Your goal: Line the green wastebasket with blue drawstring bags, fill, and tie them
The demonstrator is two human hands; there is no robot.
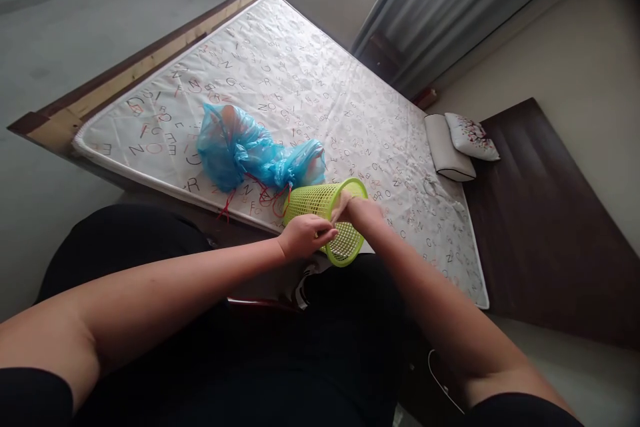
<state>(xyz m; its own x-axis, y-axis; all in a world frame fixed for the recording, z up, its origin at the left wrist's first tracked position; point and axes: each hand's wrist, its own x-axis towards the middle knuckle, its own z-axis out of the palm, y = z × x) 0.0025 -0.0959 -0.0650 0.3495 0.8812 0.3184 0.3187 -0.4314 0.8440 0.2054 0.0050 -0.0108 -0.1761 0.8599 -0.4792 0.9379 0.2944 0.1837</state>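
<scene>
A yellow-green mesh plastic basket (310,200) lies tilted at the near edge of the mattress, its open mouth facing me. At the near side of its rim is my left hand (306,237), fingers curled closed and gripping the basket there. My right hand (366,212) reaches over the rim into the mouth. A pale, cloth-like patch (341,205) shows at its fingers, which are partly hidden and blurred. Touching the basket's far end are blue plastic bags (235,147), knotted and filled with things I cannot make out. Red ties (260,193) trail from them.
The mattress (310,80), printed with letters, sits in a wooden bed frame (145,60). A beige pillow (447,147) and a flowered cushion (470,137) lie by the dark headboard (560,213). Grey curtains (440,13) hang beside the window. My black-clothed legs (125,247) are below.
</scene>
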